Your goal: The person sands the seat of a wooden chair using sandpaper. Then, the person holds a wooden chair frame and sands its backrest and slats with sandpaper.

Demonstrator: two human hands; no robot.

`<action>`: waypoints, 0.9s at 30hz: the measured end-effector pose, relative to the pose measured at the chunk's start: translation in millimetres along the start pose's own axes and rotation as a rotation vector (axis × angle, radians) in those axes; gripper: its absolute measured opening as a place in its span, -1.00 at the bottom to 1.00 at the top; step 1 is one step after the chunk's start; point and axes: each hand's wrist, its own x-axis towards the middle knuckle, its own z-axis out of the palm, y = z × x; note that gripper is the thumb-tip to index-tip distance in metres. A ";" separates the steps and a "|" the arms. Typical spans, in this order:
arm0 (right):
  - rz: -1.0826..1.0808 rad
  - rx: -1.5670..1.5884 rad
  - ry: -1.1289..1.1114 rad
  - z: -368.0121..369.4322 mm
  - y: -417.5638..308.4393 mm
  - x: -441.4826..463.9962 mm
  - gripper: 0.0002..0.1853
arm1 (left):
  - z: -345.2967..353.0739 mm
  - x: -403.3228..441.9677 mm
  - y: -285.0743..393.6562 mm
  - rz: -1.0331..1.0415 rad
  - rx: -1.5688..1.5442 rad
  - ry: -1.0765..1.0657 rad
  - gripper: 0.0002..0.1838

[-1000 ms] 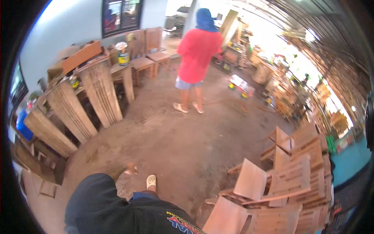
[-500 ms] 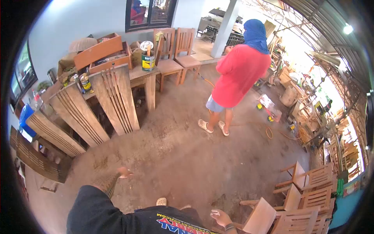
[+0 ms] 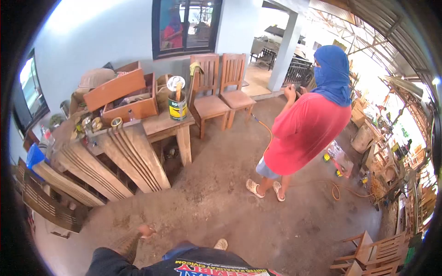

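Observation:
My left hand (image 3: 146, 231) hangs low over the concrete floor, small in the picture, its fingers loosely apart and nothing visible in them. Nearest to it are several slatted wooden panels (image 3: 133, 156), leaning in a row against a wooden table (image 3: 171, 125). My right hand is out of the picture. A person in a red shirt (image 3: 309, 131) and blue head cover stands ahead, both hands raised near the chest around something small I cannot make out.
On the table are a paint can (image 3: 178, 108) with a stick, wooden drawers (image 3: 131, 108) and small cans. Two wooden chairs (image 3: 209, 103) stand by the wall. More chairs (image 3: 368, 253) sit at lower right. An orange hose (image 3: 336, 189) crosses the floor.
The table, panels and person appear closer and lower in view. My right hand has left the picture. The person has turned slightly, and their raised hands now show.

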 end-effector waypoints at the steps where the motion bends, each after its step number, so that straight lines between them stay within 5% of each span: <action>1: -0.017 -0.046 0.009 -34.7 -21.7 13.0 -0.37 | -34.2 -18.9 12.9 -0.112 -0.064 0.023 -0.46; 4: -0.217 -0.121 0.364 -150.4 -129.2 49.3 -0.38 | -41.3 49.9 -36.2 0.268 0.175 0.250 -0.46; 5: -0.302 -0.129 0.536 -184.8 -174.5 65.0 -0.39 | -43.9 70.9 -37.1 0.233 0.213 0.190 -0.43; 6: -0.630 -0.246 0.721 -217.7 -212.3 83.8 -0.68 | -52.5 82.5 -29.8 0.201 0.252 0.128 -0.40; 9: -0.626 0.000 0.576 -273.7 -384.3 6.6 -0.59 | -71.6 127.2 -8.0 0.207 0.295 0.004 -0.37; 13: -0.893 -0.479 0.704 -288.6 -513.8 4.8 -0.39 | -110.5 208.6 15.9 0.480 0.326 -0.157 -0.39; 17: -0.605 -0.813 0.439 -293.0 -599.6 -3.8 -0.45 | -210.3 287.2 64.5 0.451 0.394 -0.294 -0.41; 25: -0.485 -0.281 0.406 -343.2 -659.4 9.9 -0.14 | -493.8 416.6 324.1 0.644 0.119 0.014 -0.49; 27: -0.404 -0.249 0.435 -357.5 -664.5 17.1 -0.17 | -531.2 471.3 382.6 0.731 -0.123 -0.124 -0.59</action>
